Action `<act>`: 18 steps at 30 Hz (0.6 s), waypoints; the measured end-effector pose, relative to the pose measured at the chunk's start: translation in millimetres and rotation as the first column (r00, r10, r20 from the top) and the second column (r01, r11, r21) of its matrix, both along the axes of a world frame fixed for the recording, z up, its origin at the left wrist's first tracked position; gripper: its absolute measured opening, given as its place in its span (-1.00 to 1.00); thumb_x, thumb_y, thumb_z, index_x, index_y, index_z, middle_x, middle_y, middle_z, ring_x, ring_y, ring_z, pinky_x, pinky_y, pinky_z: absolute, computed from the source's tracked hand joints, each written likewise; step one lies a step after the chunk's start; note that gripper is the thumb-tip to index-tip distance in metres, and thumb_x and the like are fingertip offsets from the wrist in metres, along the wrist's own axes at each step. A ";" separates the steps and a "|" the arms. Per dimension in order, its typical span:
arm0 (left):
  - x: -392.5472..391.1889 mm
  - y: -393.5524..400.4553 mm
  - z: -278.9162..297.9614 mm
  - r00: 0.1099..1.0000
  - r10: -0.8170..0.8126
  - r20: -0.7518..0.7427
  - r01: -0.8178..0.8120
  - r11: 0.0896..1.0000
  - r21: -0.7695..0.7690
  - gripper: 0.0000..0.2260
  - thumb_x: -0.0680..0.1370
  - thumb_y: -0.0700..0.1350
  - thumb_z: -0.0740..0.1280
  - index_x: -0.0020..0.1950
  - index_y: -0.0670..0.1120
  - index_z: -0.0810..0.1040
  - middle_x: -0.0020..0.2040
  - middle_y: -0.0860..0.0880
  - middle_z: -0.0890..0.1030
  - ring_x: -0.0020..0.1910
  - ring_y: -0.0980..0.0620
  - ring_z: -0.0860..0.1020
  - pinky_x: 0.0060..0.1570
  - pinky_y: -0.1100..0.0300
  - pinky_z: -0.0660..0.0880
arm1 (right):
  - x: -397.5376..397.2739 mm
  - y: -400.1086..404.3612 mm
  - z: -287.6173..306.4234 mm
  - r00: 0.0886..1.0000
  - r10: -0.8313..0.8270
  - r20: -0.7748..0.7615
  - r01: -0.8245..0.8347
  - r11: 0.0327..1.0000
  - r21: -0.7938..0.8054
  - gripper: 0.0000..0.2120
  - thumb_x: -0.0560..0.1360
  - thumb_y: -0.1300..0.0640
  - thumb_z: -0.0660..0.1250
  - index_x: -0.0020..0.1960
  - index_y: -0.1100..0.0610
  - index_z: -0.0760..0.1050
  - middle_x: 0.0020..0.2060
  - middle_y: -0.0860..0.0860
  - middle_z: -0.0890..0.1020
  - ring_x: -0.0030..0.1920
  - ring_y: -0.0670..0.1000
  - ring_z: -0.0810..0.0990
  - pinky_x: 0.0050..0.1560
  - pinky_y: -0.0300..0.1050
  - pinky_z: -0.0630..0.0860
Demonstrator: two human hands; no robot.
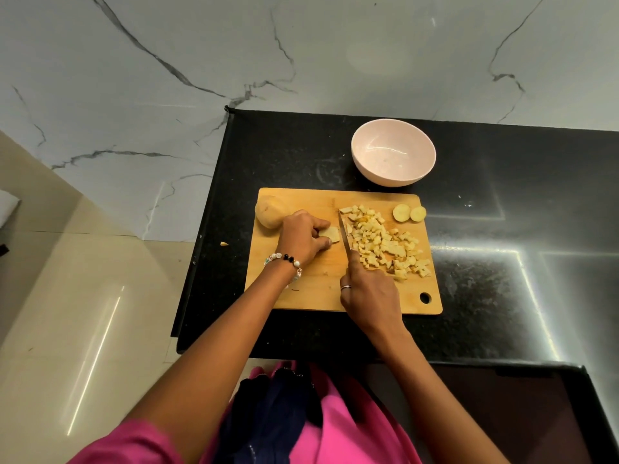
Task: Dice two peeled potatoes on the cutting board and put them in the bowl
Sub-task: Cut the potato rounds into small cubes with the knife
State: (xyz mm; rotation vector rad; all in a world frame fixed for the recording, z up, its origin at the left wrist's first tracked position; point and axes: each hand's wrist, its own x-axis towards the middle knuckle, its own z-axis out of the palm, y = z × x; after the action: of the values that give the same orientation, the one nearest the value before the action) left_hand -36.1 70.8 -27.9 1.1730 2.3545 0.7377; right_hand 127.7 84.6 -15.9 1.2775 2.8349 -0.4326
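The right hand (370, 293) was nearest, with its fingers curled tight round the handle of a knife (344, 234). The blade pointed away across the board (318, 289), and I could not tell if its edge touched the wood. Just left of the blade, the left hand (303, 237) pinched a small potato piece (326, 233) with bent fingers, holding it down. So the cutting step was in hand, and it looked like the first potato was almost all cut up. Right of the knife lay a pile of cubes (385, 242), with two round slices (409, 213) past it. A whole potato (268, 211) sat at the far left of the board, touching the left hand. The bowl (393, 157) stood on the worktop (502, 296) behind the board, with nothing in it. I think the next move needed the blade to come down on the little piece, with the fingertips tucked back, since they were so close.
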 end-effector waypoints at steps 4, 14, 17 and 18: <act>1.8 2.1 -2.3 1.000 0.024 -0.007 -0.024 0.999 0.027 -0.63 0.38 -0.08 0.51 0.17 -0.05 0.62 0.07 -0.03 0.58 -0.08 0.09 0.54 -0.05 0.32 0.44 | -5.7 -3.9 -2.3 1.000 0.014 0.011 -0.014 1.000 -0.024 -0.47 0.61 0.07 0.03 0.54 0.12 0.03 -0.10 0.20 0.60 -0.11 0.24 0.56 -0.25 -0.03 0.34; 4.6 1.0 -4.0 1.000 0.024 0.002 -0.024 0.995 0.094 -0.64 0.36 -0.10 0.52 0.14 -0.09 0.63 0.01 -0.08 0.60 -0.10 0.02 0.57 0.02 0.12 0.51 | -16.8 -9.2 -7.6 0.992 0.073 0.105 -0.080 0.994 0.069 -0.45 0.60 0.20 0.03 0.53 0.26 -0.05 -0.13 0.17 0.59 -0.18 0.20 0.57 -0.33 -0.06 0.27; 3.8 0.3 -5.6 0.999 0.037 0.015 -0.038 0.994 0.103 -0.65 0.37 -0.11 0.52 0.14 -0.08 0.64 0.01 -0.07 0.59 -0.10 0.02 0.56 0.01 0.13 0.52 | 1.3 -23.1 -8.5 0.988 0.084 0.130 -0.092 0.994 0.057 -0.44 0.60 0.18 0.02 0.54 0.24 -0.09 -0.15 0.15 0.58 -0.20 0.19 0.56 -0.34 -0.06 0.28; 3.8 0.1 -5.9 0.999 0.038 0.019 -0.039 0.994 0.101 -0.65 0.37 -0.11 0.52 0.14 -0.08 0.63 0.01 -0.07 0.59 -0.11 0.03 0.56 0.01 0.14 0.52 | 3.6 -23.9 -9.2 0.989 0.076 0.131 -0.085 0.994 0.066 -0.44 0.60 0.18 0.02 0.54 0.24 -0.09 -0.15 0.15 0.59 -0.20 0.19 0.56 -0.34 -0.06 0.28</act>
State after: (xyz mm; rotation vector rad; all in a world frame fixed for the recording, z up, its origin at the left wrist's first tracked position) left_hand -32.3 70.9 -33.8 1.1601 2.3557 0.8863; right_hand 131.3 60.8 -25.1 1.1511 2.8049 -0.2410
